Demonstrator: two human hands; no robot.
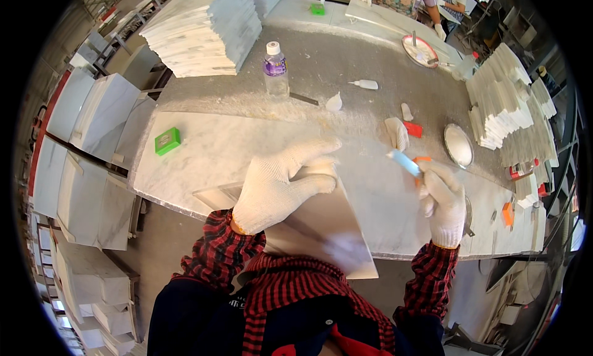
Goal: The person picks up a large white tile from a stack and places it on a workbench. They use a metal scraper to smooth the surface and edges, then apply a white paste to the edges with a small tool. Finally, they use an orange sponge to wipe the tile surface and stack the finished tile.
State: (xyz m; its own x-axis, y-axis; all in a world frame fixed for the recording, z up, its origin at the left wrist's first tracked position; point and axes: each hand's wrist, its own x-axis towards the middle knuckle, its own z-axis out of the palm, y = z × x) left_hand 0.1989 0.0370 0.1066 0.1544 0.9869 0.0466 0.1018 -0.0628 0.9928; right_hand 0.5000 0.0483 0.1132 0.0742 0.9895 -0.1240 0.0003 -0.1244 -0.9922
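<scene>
Your left hand (281,186) lies flat, pinning the stone tile (321,226); your right hand (441,201), fingers closed, grips the blue-tipped tool (406,163); keep the tile steady.

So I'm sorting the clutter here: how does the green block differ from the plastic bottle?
The green block is low, boxy and opaque, lying on the marble slab. The plastic bottle stands upright, tall, clear with a white cap, farther back on the dusty table. Neither is touched by a hand.
</scene>
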